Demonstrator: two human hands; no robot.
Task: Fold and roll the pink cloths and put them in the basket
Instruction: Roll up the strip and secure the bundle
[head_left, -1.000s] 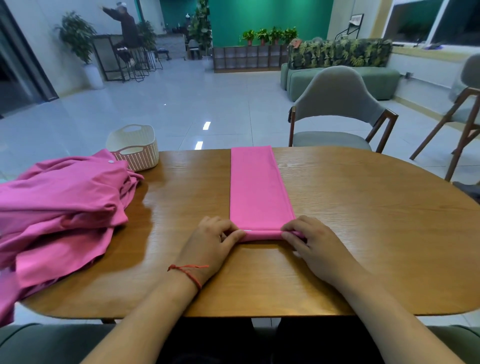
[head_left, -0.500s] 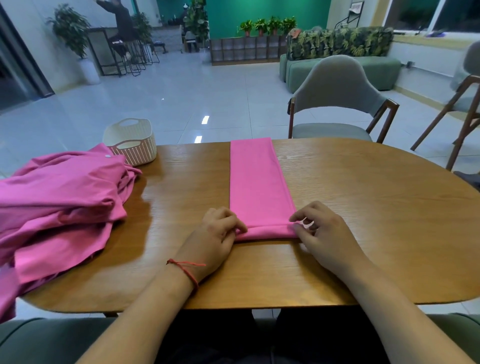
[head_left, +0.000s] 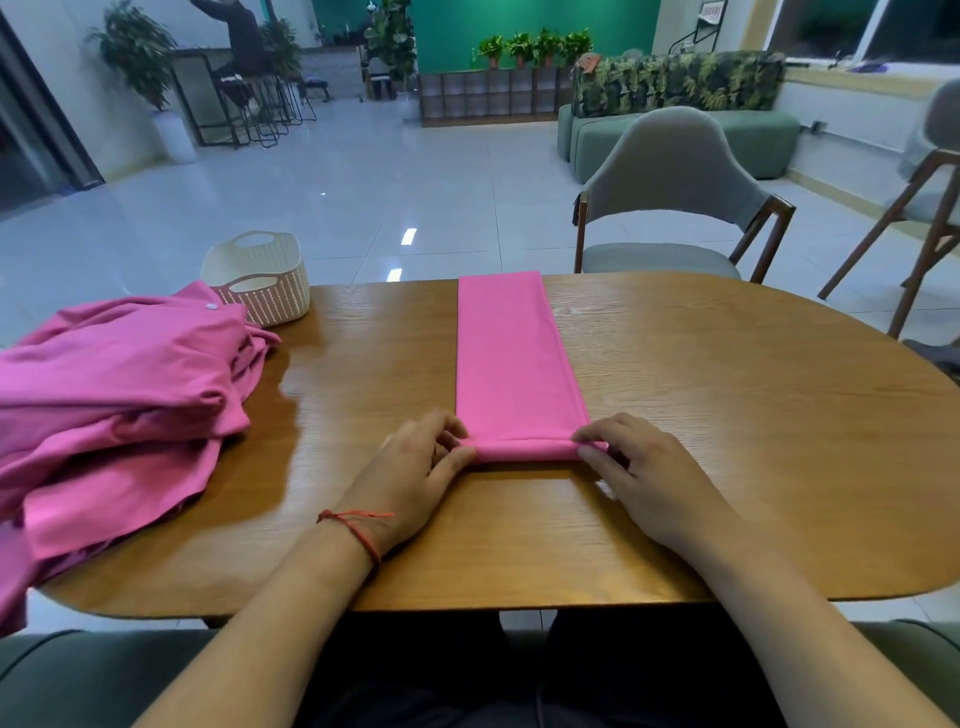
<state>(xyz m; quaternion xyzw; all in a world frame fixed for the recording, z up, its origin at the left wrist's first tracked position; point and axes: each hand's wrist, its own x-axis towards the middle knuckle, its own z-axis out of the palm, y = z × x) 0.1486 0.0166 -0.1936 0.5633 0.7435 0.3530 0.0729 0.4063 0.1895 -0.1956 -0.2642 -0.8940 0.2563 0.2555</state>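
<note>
Basket (head_left: 270, 306) behind cloth pile (head_left: 119, 395), interior unclear; fingers (head_left: 448, 430) pinch strip (head_left: 511, 358).

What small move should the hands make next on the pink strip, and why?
Probably roll the near end one more turn forward: the left hand and right hand pinch a roll barely begun; most of the pink strip lies flat.

Left hand (head_left: 410, 470) and right hand (head_left: 647, 470) both bare; left forearm (head_left: 270, 623) and right forearm (head_left: 779, 618) bare all the way down to the frame's lower edge; thin red string bracelet (head_left: 359, 531) round the left wrist, a couple of strands, one loose thread end sticking out sideways; lap in dark trousers (head_left: 467, 686), fabric too dim to make out.
</note>
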